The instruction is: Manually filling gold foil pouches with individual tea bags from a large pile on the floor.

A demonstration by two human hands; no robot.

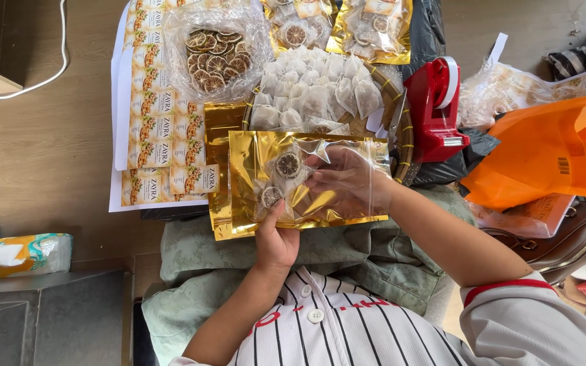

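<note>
- While the gold pouch (306, 179) sits mid-frame above the person's lap, the biggest other package is the orange plastic bag (551, 152), crumpled at right edge, barcode patch on its face.
- Label sheets (161, 112): white sheets with rows of small rectangular stickers, yellow-green-orange print, lying upper left on the wooden floor (42, 149), partly under other packs.
- Round woven tray (401, 135), top centre, heaped with white tea sachets (313, 95); only its rim shows at right.
- Gold pouch: rectangular, gold foil back, clear front, long axis left-right across frame, top edge slightly tilted; open end points right, where a hand enters. It lies over more gold pouches (217, 169) stacked beneath, poking out at left.
- Clear bag of dried citrus slices (215, 51), upper centre-left, crinkly, slices dark brown-orange.
- Two filled gold packs (371, 27) at top edge, clear fronts showing sachets and slices.
- Red tape dispenser (435, 112), right of tray, upright, white roll on top.
- Tissue pack (18, 256), left edge, soft rectangle, teal-orange print, tissue sticking out.
- Brown handbag (564, 240), lower right, partly under clear wrappers.
- Right hand (347, 183): inside the pouch through its right opening, seen through clear film, fingers loosely curled; whether it grips contents, cannot tell.
- Left hand (276, 240): pinching pouch's bottom edge, thumb on front.
- Two dried slices (287, 165) inside pouch, left of right hand, one above the other.
</note>
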